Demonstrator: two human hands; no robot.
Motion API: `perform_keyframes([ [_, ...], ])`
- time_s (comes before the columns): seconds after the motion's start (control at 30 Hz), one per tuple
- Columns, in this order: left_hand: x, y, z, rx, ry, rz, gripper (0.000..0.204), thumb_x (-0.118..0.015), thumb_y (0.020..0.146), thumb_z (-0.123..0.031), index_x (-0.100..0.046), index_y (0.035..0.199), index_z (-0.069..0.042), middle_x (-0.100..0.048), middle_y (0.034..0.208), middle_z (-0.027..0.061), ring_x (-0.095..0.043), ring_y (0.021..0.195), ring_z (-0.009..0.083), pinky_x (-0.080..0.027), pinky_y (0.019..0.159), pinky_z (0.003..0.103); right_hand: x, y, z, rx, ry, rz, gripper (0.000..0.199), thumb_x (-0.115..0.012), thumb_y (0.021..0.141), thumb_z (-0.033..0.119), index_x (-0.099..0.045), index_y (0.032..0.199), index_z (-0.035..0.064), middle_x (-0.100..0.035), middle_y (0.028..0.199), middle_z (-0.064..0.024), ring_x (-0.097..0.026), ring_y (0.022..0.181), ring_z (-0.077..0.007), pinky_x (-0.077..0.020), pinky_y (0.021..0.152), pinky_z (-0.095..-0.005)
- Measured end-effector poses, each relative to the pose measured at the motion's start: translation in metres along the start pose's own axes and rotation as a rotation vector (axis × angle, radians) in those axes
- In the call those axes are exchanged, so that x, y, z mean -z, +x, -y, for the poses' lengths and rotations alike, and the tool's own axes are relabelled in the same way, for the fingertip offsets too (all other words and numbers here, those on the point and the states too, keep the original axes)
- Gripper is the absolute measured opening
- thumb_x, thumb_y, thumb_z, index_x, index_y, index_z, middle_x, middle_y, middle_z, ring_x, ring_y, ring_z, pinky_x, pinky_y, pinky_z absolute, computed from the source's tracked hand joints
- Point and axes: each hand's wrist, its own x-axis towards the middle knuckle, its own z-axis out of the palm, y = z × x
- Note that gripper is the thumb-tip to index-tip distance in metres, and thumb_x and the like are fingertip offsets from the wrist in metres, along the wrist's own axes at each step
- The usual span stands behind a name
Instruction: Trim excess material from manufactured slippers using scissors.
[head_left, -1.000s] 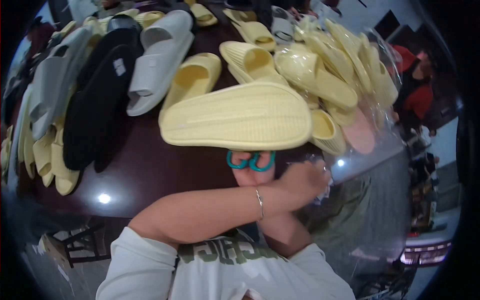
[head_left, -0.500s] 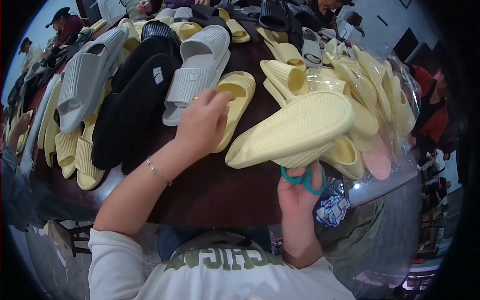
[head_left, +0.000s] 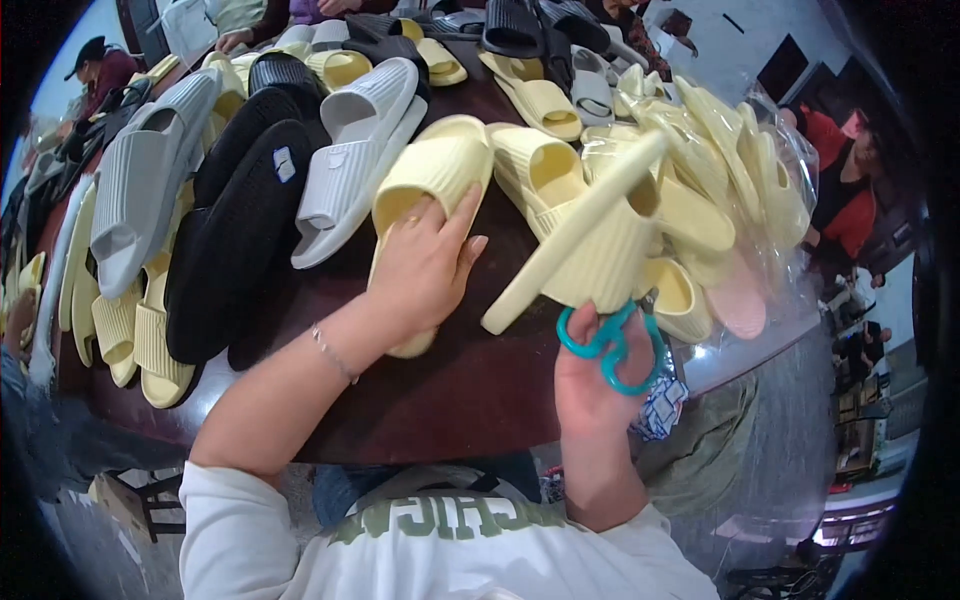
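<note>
My left hand (head_left: 425, 250) is on a pale yellow slide slipper (head_left: 450, 145); some of its fingers reach into the opening under the ribbed strap, and the index finger lies over the strap. In my right hand (head_left: 595, 390) are scissors with teal handles (head_left: 610, 345), looped around the fingers. The same hand pinches a second yellow slipper (head_left: 600, 250) by its strap, tilted on edge with its sole turned to the left. The scissor blades are mostly hidden. Just left of my left hand rests a pair of grey slippers (head_left: 350, 165).
Black slippers (head_left: 240, 240) and another grey pair (head_left: 150, 190) fill the left of the dark table (head_left: 420, 410). More yellow slippers, some in clear plastic (head_left: 790, 190), pile up at right beside a pink one (head_left: 737, 300). People work across the table.
My left hand has taken hold of the yellow slipper, now tilted and nearer the middle. The slipper in my right hand has turned from sole-up to edge-on, exposing its strap.
</note>
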Motion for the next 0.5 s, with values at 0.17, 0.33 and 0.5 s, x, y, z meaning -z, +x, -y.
perform_keyframes([
  [0.17, 0.025, -0.028, -0.036, -0.199, 0.293, -0.355, 0.056, -0.055, 0.083, -0.022, -0.036, 0.129, 0.004, -0.051, 0.104, 0.0247, -0.050, 0.098, 0.0383, -0.038, 0.086, 0.043, -0.019, 0.006, -0.028, 0.029, -0.323, 0.038, 0.031, -0.056, 0.086, 0.014, -0.048, 0.113, 0.0017, -0.060, 0.109, -0.0117, -0.058, 0.097, -0.0190, -0.0484, 0.084, -0.0353],
  [0.33, 0.024, -0.027, -0.018, 0.141, 0.029, -0.211, 0.059, -0.058, 0.080, -0.019, -0.035, 0.130, 0.001, -0.051, 0.105, 0.0228, -0.050, 0.100, 0.0345, -0.039, 0.086, 0.038, -0.035, -0.003, -0.043, -0.100, -0.667, 0.017, 0.037, -0.057, 0.085, 0.016, -0.042, 0.117, 0.0042, -0.062, 0.096, -0.0140, -0.061, 0.083, -0.0198, -0.0499, 0.074, -0.0313],
  [0.5, 0.036, -0.028, 0.026, 0.211, -0.704, -0.324, 0.053, -0.060, 0.080, -0.017, -0.041, 0.128, -0.004, -0.052, 0.115, 0.0169, -0.054, 0.102, 0.0251, -0.045, 0.080, 0.034, -0.040, -0.015, -0.023, -0.419, -0.688, 0.329, 0.044, -0.060, 0.082, 0.009, -0.036, 0.119, 0.0051, -0.061, 0.088, -0.0140, -0.061, 0.072, -0.0189, -0.0500, 0.064, -0.0276],
])
